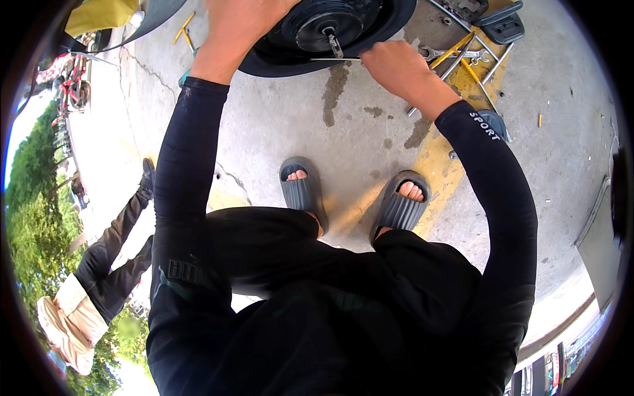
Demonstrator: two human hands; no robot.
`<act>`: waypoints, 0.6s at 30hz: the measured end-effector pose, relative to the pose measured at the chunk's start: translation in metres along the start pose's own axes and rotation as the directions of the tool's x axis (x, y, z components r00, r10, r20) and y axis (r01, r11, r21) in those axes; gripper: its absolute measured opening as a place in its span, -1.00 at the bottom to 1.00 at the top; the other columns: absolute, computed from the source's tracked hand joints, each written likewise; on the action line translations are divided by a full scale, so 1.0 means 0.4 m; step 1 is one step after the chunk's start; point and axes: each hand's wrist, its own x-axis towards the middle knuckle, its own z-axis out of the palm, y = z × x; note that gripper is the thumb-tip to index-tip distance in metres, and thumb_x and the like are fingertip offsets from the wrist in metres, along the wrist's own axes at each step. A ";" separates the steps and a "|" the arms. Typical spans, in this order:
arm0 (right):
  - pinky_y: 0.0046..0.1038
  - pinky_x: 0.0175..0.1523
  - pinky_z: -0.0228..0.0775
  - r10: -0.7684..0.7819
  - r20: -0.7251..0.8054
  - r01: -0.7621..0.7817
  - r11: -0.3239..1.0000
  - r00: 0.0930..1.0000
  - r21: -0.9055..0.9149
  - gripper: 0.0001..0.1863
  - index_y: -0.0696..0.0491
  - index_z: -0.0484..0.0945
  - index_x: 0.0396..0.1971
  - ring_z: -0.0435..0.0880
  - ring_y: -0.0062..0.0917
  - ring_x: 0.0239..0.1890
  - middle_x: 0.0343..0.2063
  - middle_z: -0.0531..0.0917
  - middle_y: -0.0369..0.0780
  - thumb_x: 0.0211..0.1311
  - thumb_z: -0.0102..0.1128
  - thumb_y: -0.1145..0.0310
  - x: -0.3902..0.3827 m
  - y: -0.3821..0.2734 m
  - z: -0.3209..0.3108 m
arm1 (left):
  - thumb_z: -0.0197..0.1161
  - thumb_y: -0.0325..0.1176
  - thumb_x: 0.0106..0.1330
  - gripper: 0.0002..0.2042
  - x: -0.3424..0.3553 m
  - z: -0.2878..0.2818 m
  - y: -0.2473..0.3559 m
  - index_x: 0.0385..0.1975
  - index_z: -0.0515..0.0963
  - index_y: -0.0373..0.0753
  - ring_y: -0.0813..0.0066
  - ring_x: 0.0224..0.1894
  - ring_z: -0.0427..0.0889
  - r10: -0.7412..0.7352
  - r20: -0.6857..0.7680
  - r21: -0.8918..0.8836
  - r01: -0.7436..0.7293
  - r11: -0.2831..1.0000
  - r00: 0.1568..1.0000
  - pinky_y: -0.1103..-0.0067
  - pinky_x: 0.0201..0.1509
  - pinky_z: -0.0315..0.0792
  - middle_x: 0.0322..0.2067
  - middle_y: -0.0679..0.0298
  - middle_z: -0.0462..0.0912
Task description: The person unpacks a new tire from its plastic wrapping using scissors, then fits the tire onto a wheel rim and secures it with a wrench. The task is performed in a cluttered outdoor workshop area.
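A black wheel (pixel 300 30) with a tire (pixel 277 66) around it fills the top middle, a short axle (pixel 333 41) standing out of its hub. My right hand (pixel 393 66) is closed round the end of a thin metal rod (pixel 327 59) that lies across the lower inside of the tire. My left hand (pixel 241 23) is at the wheel's upper left; its fingers run out of the frame at the top. Beside my right hand lie a wrench (pixel 475 56) and yellow and silver metal bars (pixel 465 63) on the ground.
My sandaled feet (pixel 399 201) stand on stained concrete (pixel 350 145). Black pedal-like parts (pixel 502 26) lie at the upper right. A person in dark trousers and a beige top (pixel 76 310) is at the left, with trees behind. A yellow item (pixel 96 13) is at the upper left corner.
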 end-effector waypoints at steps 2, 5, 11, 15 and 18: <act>-0.38 -0.26 0.65 -0.010 0.027 0.011 0.999 1.000 -0.045 -0.86 0.07 0.73 -0.35 0.78 -0.33 -0.24 -0.36 0.75 -0.18 0.11 0.22 0.47 0.022 -0.010 -0.034 | 0.56 -0.20 -0.01 -0.25 0.011 -0.005 0.027 0.20 0.38 -0.33 -0.07 0.05 0.56 -0.042 0.034 0.021 0.041 0.999 0.999 0.24 0.14 0.44 0.01 -0.07 0.58; -0.40 -0.23 0.65 0.029 0.120 -0.017 0.995 0.992 -0.095 -0.84 0.06 0.75 -0.31 0.78 -0.35 -0.18 -0.30 0.76 -0.20 0.14 0.22 0.45 0.035 -0.044 -0.070 | 0.51 -0.13 0.06 -0.27 0.011 -0.012 0.035 0.19 0.39 -0.36 -0.11 -0.02 0.58 -0.042 0.058 0.061 0.038 0.997 0.997 0.22 0.08 0.47 -0.07 -0.13 0.60; -0.38 -0.26 0.63 0.307 0.274 -0.356 0.922 0.911 0.151 -0.81 0.10 0.74 -0.31 0.76 -0.32 -0.14 -0.24 0.75 -0.12 0.17 0.23 0.35 -0.058 -0.127 0.010 | 0.41 0.13 0.08 -0.22 0.094 -0.134 0.082 0.11 0.45 -0.44 -0.14 -0.10 0.63 -0.254 0.604 0.179 0.182 0.967 0.755 0.21 0.02 0.50 -0.20 -0.20 0.64; -0.28 -0.39 0.55 0.279 0.713 -0.757 0.093 0.643 0.647 -0.73 0.24 0.67 -0.43 0.76 -0.26 -0.39 -0.50 0.70 -0.01 0.20 0.16 0.30 -0.044 -0.107 0.108 | 0.47 0.12 0.02 -0.27 0.133 -0.090 0.104 -0.02 0.56 -0.47 0.01 -0.20 0.71 0.194 0.519 -0.044 -0.201 0.979 0.832 0.35 -0.08 0.55 -0.26 -0.16 0.70; -0.30 -0.64 0.27 0.362 0.685 -0.648 -0.239 0.632 0.724 -0.67 0.21 0.51 -0.59 0.46 -0.45 -0.74 -0.68 0.54 -0.16 0.23 0.24 0.25 -0.038 -0.193 0.183 | 0.51 -0.06 -0.09 -0.28 0.150 -0.007 0.121 0.01 0.49 -0.48 -0.17 -0.08 0.64 0.159 0.670 -0.085 -0.138 0.987 0.725 0.30 0.04 0.50 -0.19 -0.22 0.64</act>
